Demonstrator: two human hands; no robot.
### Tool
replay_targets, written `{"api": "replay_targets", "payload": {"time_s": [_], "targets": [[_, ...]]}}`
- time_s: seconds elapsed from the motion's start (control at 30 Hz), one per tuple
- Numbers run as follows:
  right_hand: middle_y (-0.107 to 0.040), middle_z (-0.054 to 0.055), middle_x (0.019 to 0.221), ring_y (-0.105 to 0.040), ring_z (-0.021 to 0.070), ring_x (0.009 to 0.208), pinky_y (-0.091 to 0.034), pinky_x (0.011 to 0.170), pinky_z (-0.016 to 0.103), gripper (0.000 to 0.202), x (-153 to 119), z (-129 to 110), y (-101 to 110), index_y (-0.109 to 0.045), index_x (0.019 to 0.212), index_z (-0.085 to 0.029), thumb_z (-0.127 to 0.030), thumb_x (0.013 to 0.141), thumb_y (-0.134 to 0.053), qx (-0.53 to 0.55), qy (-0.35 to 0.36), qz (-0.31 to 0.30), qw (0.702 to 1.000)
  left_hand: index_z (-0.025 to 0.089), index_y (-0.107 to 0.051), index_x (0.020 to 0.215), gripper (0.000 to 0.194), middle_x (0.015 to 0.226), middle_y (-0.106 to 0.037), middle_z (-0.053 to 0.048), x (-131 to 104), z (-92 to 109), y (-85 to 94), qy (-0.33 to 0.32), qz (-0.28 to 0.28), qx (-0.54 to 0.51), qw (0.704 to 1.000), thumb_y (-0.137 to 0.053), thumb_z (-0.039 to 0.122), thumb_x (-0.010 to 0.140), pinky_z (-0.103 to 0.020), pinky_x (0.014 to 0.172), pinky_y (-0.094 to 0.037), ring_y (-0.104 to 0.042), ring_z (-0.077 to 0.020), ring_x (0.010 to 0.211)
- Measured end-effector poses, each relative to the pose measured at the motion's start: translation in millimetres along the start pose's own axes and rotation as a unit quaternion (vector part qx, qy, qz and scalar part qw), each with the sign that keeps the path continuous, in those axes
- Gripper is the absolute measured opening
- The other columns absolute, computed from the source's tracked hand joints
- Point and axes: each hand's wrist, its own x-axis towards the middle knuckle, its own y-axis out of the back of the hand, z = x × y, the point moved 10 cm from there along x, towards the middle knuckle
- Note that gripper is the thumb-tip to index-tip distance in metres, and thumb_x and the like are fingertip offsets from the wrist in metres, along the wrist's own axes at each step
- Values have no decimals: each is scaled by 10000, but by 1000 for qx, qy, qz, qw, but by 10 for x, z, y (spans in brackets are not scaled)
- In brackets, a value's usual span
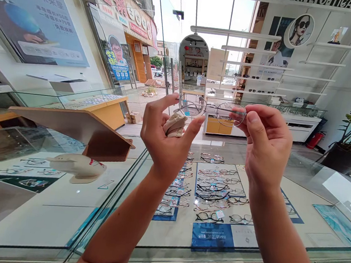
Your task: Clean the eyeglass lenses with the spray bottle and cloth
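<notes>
Both of my hands hold up a pair of thin round-framed glasses (206, 106) above the glass counter. My left hand (170, 135) is at the left rim, its index finger up by the frame and its thumb near the lower edge of the lens. A crumpled beige cloth (175, 125) is tucked in the same hand's palm. On the other side, my right hand (266, 138) pinches the frame between thumb and fingers by the right lens. A small blue mark shows on the left lens.
Beneath the hands, a glass display counter (148, 252) holds rows of glasses (215, 187) and a blue-white card (213, 236). To the left are a brown wooden stand (98, 132) and a white figure (78, 166). An oval mirror (193, 59) stands beyond; a potted plant (349, 146) is far right.
</notes>
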Motion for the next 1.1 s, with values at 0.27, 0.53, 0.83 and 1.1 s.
{"api": "replay_targets", "payload": {"time_s": [0.27,0.53,0.83,1.1], "targets": [[-848,48,1167,-841,270,1213,-705,1102,497,270,8,64,-19,-772,1201,-308,-541,1063,-764,19,-30,-14,999,280,-710,1311,493,1275,-769,-66,9,27,8,6,11,-3,1000,-952,466,924,-369,933,-688,-760,-275,1243],[-831,50,1144,-821,261,1217,-684,1102,477,228,18,77,-6,-779,1172,-292,-493,1065,-754,-11,-28,-7,1000,264,-671,1331,545,1244,-782,-84,-27,-44,-51,60,12,-87,994,-942,507,925,-338,830,-700,-791,-287,1241],[-821,43,1111,-823,233,1145,-684,1077,460,177,25,92,-15,-775,1142,-283,-438,1075,-724,-24,-30,-9,999,264,-643,1303,560,1183,-776,-70,-76,-115,-87,78,18,-134,988,-954,517,911,-322,729,-683,-839,-260,1068],[-831,40,1094,-827,232,1132,-676,1061,445,188,20,74,-17,-780,1115,-277,-446,1067,-713,-24,-45,0,999,283,-621,1305,609,1154,-786,-62,-107,-243,-175,150,-8,-178,973,-956,568,885,-290,642,-633,-817,-221,982]]}}
